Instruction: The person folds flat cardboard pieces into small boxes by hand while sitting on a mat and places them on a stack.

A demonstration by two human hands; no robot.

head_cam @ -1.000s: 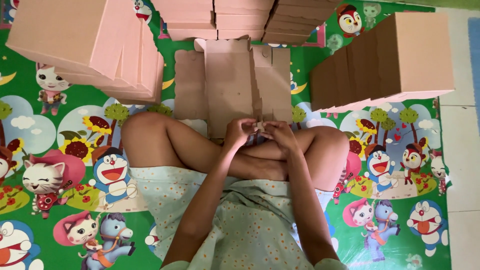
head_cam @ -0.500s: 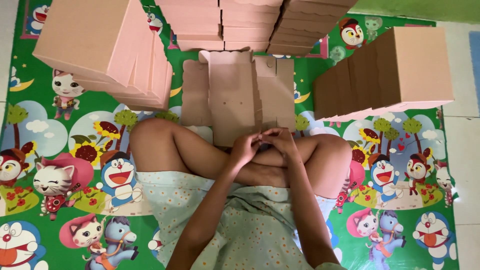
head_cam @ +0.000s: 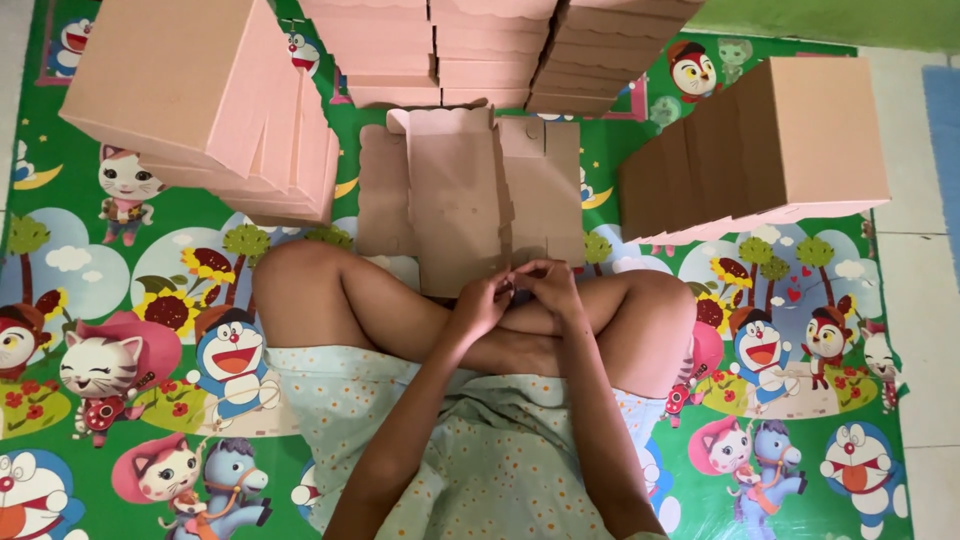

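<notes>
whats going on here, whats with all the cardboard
A person sits cross-legged on a cartoon play mat. The left hand and right hand meet at the near edge of a flat, unfolded cardboard box blank. Stacks of folded pink-brown boxes stand left, ahead and right.

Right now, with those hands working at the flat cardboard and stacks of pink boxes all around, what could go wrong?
The left stack of boxes leans out over the mat near the knee; a bump might topple it. The right stack also slants and could slide. Both the left hand and the right hand pinch the near edge of the flat cardboard; a hard pull might tear or crease it.
</notes>
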